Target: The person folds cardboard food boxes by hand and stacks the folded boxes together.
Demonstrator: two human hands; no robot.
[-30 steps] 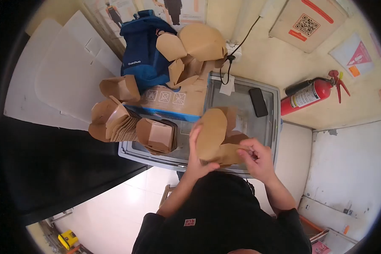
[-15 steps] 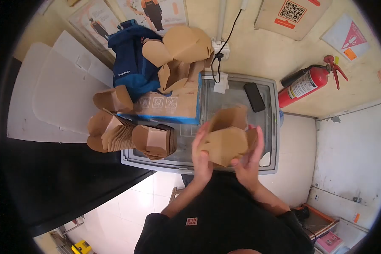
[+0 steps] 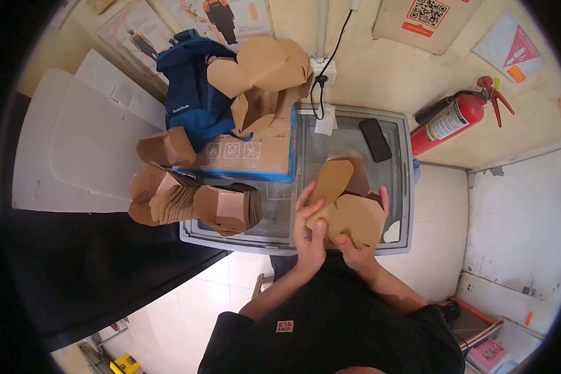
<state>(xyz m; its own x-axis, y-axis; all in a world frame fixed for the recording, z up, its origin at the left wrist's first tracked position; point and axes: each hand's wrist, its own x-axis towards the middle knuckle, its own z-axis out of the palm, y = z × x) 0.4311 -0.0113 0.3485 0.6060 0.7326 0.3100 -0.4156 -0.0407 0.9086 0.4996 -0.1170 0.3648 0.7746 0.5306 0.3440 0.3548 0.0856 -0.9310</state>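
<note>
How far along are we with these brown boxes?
The left stack and right stack look done: shaped boxes, nested together. In hand is one box, opened up, its flaps uneven, between the left hand and right hand. Probably left: settling those flaps and stacking it, perhaps also the loose boxes beside the backpack. I can't tell the total.
</note>
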